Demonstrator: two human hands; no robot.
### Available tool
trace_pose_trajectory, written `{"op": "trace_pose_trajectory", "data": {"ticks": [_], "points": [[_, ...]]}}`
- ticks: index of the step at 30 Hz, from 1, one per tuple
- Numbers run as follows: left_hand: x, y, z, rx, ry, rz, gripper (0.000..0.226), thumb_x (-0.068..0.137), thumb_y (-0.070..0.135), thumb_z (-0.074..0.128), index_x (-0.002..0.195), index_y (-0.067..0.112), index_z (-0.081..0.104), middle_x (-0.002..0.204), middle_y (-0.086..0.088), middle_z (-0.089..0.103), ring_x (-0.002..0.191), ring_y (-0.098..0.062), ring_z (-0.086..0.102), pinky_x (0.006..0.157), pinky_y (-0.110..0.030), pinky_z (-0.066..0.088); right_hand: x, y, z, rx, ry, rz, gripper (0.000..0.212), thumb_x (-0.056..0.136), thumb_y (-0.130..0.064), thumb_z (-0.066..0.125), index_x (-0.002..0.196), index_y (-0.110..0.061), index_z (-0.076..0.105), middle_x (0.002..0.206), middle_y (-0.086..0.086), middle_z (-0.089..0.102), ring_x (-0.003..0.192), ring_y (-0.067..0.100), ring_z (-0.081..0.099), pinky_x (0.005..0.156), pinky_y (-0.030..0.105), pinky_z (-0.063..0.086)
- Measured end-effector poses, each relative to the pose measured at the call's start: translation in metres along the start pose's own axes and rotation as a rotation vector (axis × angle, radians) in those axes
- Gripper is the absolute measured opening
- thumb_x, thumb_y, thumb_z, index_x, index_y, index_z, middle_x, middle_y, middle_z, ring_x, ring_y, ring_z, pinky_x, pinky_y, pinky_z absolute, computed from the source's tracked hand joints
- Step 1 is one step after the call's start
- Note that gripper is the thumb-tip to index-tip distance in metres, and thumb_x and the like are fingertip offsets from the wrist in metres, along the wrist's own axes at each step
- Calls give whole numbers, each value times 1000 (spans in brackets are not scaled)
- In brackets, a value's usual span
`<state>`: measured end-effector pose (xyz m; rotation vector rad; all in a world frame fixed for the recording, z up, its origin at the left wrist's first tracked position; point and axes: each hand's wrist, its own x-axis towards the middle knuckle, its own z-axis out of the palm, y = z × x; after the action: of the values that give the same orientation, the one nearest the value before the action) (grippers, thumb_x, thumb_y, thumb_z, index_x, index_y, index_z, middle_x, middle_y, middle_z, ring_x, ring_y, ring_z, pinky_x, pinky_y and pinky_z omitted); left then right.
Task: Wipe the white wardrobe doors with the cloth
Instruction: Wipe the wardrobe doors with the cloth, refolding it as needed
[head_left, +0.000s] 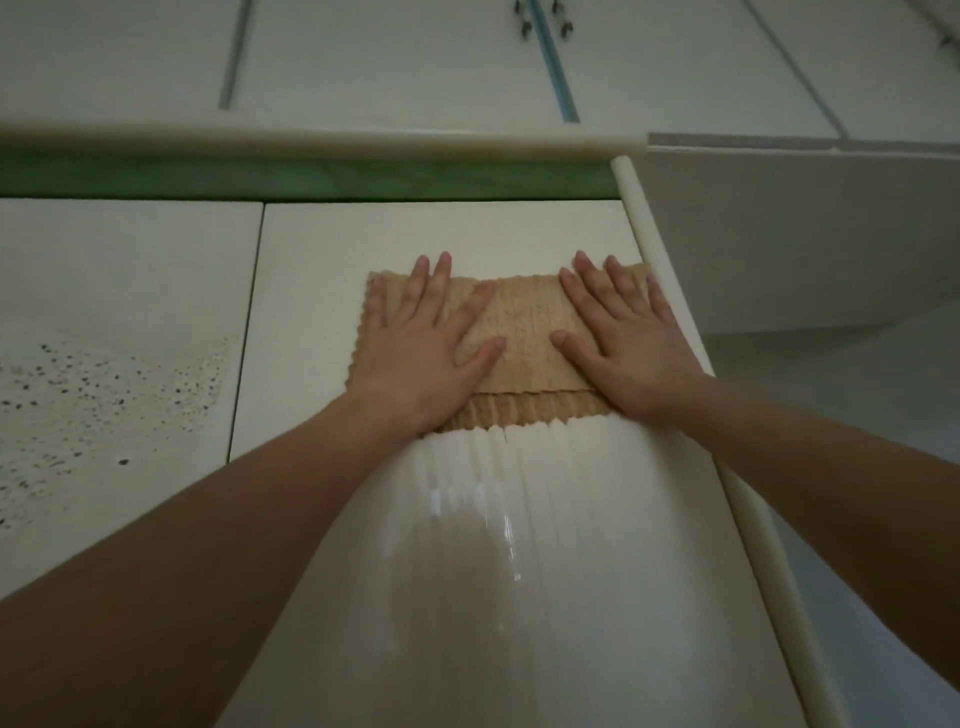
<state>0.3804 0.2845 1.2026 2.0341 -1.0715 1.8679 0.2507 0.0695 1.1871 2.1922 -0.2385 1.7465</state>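
Observation:
A folded tan ribbed cloth (522, 332) lies flat against the upper part of a white wardrobe door (311, 291). My left hand (421, 343) presses on the cloth's left half with straight, spread fingers. My right hand (623, 332) presses on its right half the same way, close to the door's right edge. Below the cloth the door shows a wet, glossy streaked band (498, 519) running down between my forearms.
A second white door (119, 270) to the left carries dark speckles lower down. A rounded white trim (670, 312) borders the right edge. Above run a green strip (311, 176), a white ledge (363, 137) and upper cabinet doors with small handles (543, 21).

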Motion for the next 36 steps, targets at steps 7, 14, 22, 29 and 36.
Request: {"op": "trace_pose_trajectory", "data": {"ticks": [7,14,22,29,36], "points": [[61,-54,-21,-21,-26,-61,67,96,72,3,158,47,-4,170,2,-18,155,-17,-20,124,-52,-13,95,-24,-9,-12,20,26,73,103,-67,15,165,-33,-5,173,-8,-15,159,18,-16,128,48,-12],[62,-121,-31,43,-3,-67,68,94,76,5,157,50,-2,170,-1,-14,156,-17,-15,126,-51,-8,125,-80,-1,-9,43,5,77,99,-74,14,165,-36,-2,174,-3,-12,160,24,-14,127,52,-11],[23,-164,-34,135,10,-76,76,88,82,-2,157,48,-6,171,-3,-12,156,-19,-18,124,-54,-13,113,-126,11,-85,59,-54,76,98,-76,9,164,-40,-4,173,6,-14,159,31,-16,126,54,-15],[-40,-162,-27,109,-11,-9,73,93,77,1,158,44,-11,170,-7,-16,156,-22,-19,126,-51,-11,56,-150,25,-59,34,-62,77,97,-76,8,164,-39,-5,173,7,-15,159,30,-17,128,52,-12],[-103,-143,-16,90,-10,6,70,99,72,4,159,39,-11,168,-9,-21,155,-24,-22,125,-51,-12,-16,-169,34,-24,25,-38,76,99,-72,11,165,-37,-2,174,4,-13,160,27,-15,129,52,-7]]}}
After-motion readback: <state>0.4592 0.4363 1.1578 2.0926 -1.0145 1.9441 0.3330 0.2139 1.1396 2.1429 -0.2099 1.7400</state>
